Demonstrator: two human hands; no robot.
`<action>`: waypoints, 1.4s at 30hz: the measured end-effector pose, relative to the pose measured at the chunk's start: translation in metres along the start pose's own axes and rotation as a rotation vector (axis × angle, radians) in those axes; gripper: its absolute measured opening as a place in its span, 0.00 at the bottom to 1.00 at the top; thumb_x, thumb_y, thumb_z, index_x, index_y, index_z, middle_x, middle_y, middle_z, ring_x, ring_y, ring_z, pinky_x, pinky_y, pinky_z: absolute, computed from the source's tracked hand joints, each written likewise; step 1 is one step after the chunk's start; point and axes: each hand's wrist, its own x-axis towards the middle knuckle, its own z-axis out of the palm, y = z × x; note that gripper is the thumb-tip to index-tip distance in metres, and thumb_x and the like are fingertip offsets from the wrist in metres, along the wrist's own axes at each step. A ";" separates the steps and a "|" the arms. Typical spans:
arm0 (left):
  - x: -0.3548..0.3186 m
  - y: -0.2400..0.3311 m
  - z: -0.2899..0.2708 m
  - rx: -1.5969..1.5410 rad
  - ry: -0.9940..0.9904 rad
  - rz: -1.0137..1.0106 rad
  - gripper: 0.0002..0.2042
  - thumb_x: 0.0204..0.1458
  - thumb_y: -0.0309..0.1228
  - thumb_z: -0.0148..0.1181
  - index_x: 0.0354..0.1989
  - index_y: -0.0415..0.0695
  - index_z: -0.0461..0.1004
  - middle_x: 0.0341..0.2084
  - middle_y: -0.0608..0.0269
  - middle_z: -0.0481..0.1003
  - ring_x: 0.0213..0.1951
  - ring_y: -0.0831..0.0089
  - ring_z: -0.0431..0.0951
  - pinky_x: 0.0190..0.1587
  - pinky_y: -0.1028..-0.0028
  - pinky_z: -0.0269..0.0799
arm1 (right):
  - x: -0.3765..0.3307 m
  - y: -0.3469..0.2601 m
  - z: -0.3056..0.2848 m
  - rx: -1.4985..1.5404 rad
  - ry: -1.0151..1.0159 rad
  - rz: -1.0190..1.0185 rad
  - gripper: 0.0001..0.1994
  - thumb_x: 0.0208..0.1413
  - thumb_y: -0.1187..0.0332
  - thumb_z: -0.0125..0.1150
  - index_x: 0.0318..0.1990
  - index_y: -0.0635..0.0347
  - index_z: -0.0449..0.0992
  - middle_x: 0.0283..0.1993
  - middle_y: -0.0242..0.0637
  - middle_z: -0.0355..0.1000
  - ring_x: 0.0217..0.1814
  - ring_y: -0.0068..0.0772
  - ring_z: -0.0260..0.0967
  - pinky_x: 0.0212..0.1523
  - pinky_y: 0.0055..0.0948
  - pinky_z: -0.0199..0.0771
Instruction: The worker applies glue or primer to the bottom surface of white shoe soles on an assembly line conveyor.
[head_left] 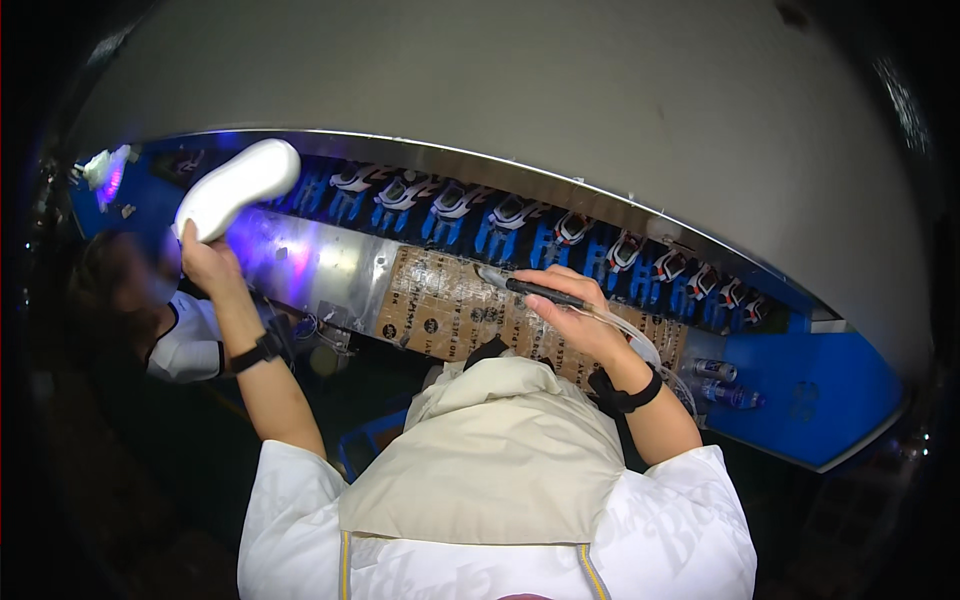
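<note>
My left hand [208,262], raised at the left, grips the lower end of a glossy white curved piece [240,185]. The piece is smooth and kidney-shaped, and its upper end leans to the right. Over the cardboard, my right hand [580,318] is closed around a black pen-shaped tool [548,293] with a pale tip pointing left. A clear hose [640,340] trails from the tool past my right wrist. The tool and the white piece are well apart.
Printed cardboard [450,300] covers the ledge before me. Behind it runs a row of blue holders [495,240] carrying several grey-white parts [455,200], under a large metal hood [520,90]. A can [715,370] and bottle [733,394] stand right; a co-worker [185,335] is at left.
</note>
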 end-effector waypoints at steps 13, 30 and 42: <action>-0.306 -0.012 0.021 -0.774 -0.613 -1.298 0.45 0.64 0.67 0.37 0.75 0.37 0.53 0.66 0.28 0.64 0.62 0.23 0.69 0.61 0.32 0.69 | 0.000 -0.023 0.015 0.388 0.085 0.155 0.11 0.59 0.74 0.65 0.48 0.64 0.84 0.37 0.28 0.80 0.37 0.16 0.71 0.41 0.20 0.72; -0.322 -0.022 0.061 -0.685 -0.623 -1.074 0.40 0.66 0.69 0.28 0.68 0.48 0.66 0.60 0.57 0.74 0.59 0.60 0.77 0.62 0.57 0.76 | 0.034 -0.041 0.030 0.158 -0.220 -0.388 0.15 0.53 0.75 0.70 0.49 0.60 0.85 0.36 0.39 0.79 0.39 0.36 0.73 0.45 0.34 0.73; -0.314 -0.007 0.088 -0.706 -0.551 -1.034 0.42 0.62 0.71 0.34 0.62 0.43 0.71 0.53 0.44 0.77 0.54 0.49 0.80 0.57 0.51 0.79 | 0.037 -0.049 0.021 -0.008 -0.100 -0.379 0.14 0.52 0.69 0.74 0.48 0.52 0.86 0.42 0.35 0.81 0.47 0.36 0.73 0.51 0.36 0.66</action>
